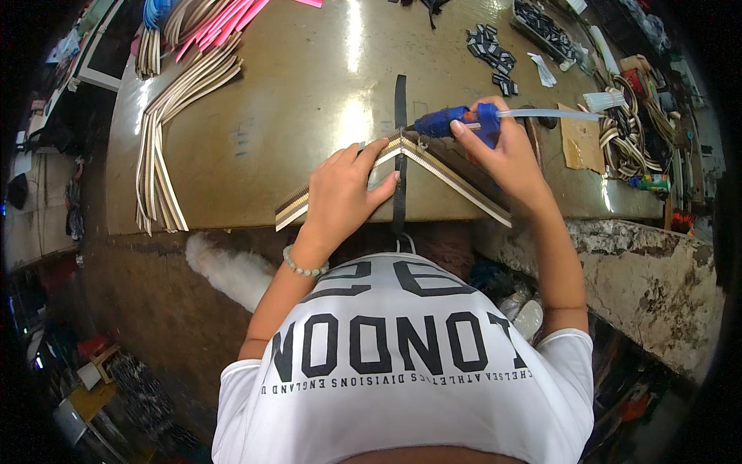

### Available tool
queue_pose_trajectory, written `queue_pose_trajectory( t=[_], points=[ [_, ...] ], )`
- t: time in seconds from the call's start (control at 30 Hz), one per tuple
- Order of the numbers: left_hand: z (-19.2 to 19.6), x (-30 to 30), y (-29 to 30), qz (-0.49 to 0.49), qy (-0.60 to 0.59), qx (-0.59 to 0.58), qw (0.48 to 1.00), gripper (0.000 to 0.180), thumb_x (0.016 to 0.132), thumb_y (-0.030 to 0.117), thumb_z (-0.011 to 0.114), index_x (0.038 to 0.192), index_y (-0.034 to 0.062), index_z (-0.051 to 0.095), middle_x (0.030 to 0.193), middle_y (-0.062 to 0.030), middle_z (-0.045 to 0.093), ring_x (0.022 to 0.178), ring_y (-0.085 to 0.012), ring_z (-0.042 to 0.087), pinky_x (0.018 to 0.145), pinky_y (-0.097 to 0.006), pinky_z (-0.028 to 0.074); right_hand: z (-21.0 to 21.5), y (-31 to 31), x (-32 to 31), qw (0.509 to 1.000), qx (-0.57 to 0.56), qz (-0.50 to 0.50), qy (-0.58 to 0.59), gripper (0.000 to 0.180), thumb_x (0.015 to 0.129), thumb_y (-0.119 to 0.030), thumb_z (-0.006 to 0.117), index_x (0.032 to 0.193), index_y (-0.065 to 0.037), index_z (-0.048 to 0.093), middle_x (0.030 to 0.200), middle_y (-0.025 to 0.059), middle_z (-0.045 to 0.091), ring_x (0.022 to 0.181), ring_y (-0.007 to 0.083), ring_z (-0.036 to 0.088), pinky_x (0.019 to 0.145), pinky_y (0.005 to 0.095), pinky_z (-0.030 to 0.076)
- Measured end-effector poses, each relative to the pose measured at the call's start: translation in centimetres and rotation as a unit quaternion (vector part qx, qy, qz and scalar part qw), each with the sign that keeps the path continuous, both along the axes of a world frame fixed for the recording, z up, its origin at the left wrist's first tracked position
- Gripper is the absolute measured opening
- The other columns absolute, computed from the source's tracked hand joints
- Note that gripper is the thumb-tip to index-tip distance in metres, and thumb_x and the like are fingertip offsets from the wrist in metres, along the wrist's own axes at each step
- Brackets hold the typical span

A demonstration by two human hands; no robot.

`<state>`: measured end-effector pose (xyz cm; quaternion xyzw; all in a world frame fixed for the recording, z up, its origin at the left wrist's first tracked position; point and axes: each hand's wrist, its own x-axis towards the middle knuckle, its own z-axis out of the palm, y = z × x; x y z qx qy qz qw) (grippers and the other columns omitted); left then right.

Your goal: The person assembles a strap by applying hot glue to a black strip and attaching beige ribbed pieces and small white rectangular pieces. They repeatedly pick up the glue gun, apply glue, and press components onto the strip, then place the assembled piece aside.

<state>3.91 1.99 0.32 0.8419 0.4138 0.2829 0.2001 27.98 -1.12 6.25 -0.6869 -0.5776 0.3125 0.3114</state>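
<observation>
A blue hot glue gun [440,122] is gripped in my right hand [508,158], with a long translucent glue stick [545,114] running out of its back to the right. Its nozzle points left, close to the peak of a bent strap [460,182] striped in brown, cream and black. That strap lies in an upside-down V near the table's front edge. Over its left arm, my left hand [340,185] holds it against the table, index fingertip near the bend and thumb beside the black strip [399,205]. The black strip runs front to back, crossing at the bend.
Bent striped straps [158,131] lie stacked on the table's left, with pink strips [232,23] behind. Black buckle-like pieces [488,50] are scattered at the back right beside a filled tray [545,31]. Coiled straps [626,131] and cardboard [581,139] sit far right. White fur [228,267] shows below the table.
</observation>
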Motion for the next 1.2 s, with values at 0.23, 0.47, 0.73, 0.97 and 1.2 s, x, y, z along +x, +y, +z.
queue_pose_trajectory(
  t=[0.23,0.47,0.73,0.97,1.2],
  points=[
    [-0.3,-0.1,0.0,-0.009,-0.025,0.006,1.0,0.038,0.084,0.025,0.072,0.119,0.0119,0.067,0.075,-0.0123,0.057,0.071,-0.0305,0.059,0.064,-0.04,0.048,0.0,0.7,-0.2,0.999,0.009,0.001,-0.046,0.045,0.09,-0.038,0.069,0.108,0.0,0.053,0.094,0.0194,0.07,0.086,0.0318,0.07,0.077,0.0373,0.052],
    [-0.5,-0.1,0.0,-0.005,0.005,-0.001,1.0,0.033,0.089,0.01,0.06,0.121,0.0106,0.065,0.077,-0.0146,0.057,0.072,-0.0323,0.058,0.066,-0.043,0.047,0.4,-1.7,-0.7,0.998,0.02,0.046,-0.037,0.046,0.09,-0.037,0.069,0.11,0.001,0.052,0.092,0.0201,0.071,0.086,0.0332,0.07,0.076,0.0378,0.052],
    [-0.3,-0.1,-0.1,-0.014,0.035,0.013,0.999,0.033,0.086,0.006,0.06,0.118,0.0059,0.063,0.085,-0.0126,0.061,0.079,-0.0302,0.06,0.071,-0.042,0.05,0.9,-4.3,-1.7,0.998,-0.041,0.049,-0.024,0.046,0.088,-0.037,0.072,0.11,0.0,0.054,0.086,0.0168,0.069,0.079,0.0321,0.069,0.073,0.0373,0.051],
    [-0.6,-0.8,0.1,-0.042,-0.039,-0.007,0.998,0.038,0.09,0.001,0.053,0.127,0.0064,0.054,0.084,-0.0136,0.058,0.079,-0.0295,0.059,0.077,-0.039,0.047,-0.8,-6.6,5.9,0.97,0.1,-0.158,0.157,0.036,0.092,-0.036,0.069,0.102,-0.003,0.059,0.078,0.0055,0.065,0.069,0.0104,0.064,0.061,0.0249,0.048],
    [-0.1,-1.0,0.1,-0.154,-0.308,-0.233,0.909,0.057,0.104,0.007,0.037,0.15,0.011,0.003,0.078,-0.0049,0.05,0.074,-0.0138,0.048,0.075,-0.03,0.042,-1.1,-8.7,17.1,0.781,-0.184,-0.441,-0.402,0.067,0.097,-0.06,0.045,0.107,0.003,0.066,0.092,0.0248,0.069,0.085,0.0396,0.068,0.078,0.0457,0.051]
  ],
)
